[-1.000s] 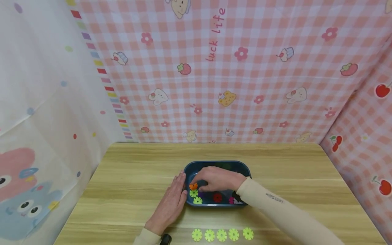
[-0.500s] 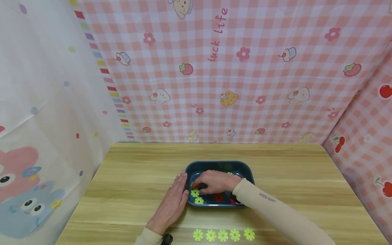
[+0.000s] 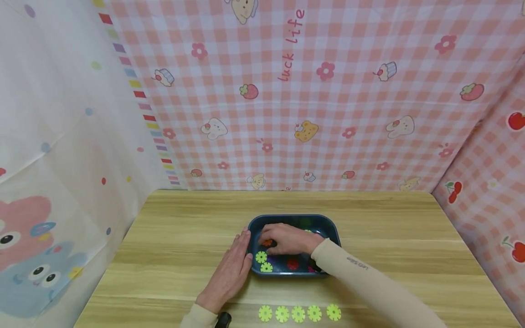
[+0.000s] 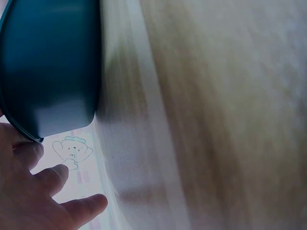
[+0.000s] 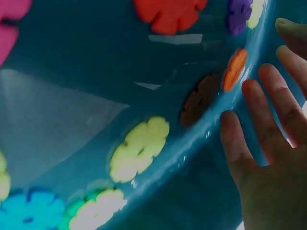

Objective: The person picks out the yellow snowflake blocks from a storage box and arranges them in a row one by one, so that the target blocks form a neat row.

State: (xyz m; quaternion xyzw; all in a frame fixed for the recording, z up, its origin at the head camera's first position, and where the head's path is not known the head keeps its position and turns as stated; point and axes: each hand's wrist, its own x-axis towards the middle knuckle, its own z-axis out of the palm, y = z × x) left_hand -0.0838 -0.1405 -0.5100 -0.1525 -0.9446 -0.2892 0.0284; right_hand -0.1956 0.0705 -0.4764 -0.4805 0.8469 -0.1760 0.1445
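Note:
My left hand rests along the left end of a dark blue bin, fingers straight and at its rim. In the left wrist view the fingers lie beside the bin's corner. My right hand reaches into the bin over loose flower-shaped plastic discs. Its fingers are spread and relaxed in the right wrist view, close to an orange disc and a brown disc. Two yellow-green discs lie at the bin's left end, and a red disc lies further right.
A row of several yellow-green discs lies on the wooden table in front of the bin. Blue and purple discs are also inside the bin. A pink checked cloth hangs behind the table.
My right hand has shifted slightly toward the back inside the bin. The orange disc shows further back and right, between thumb and fingers. The left hand stays at the bin's end.

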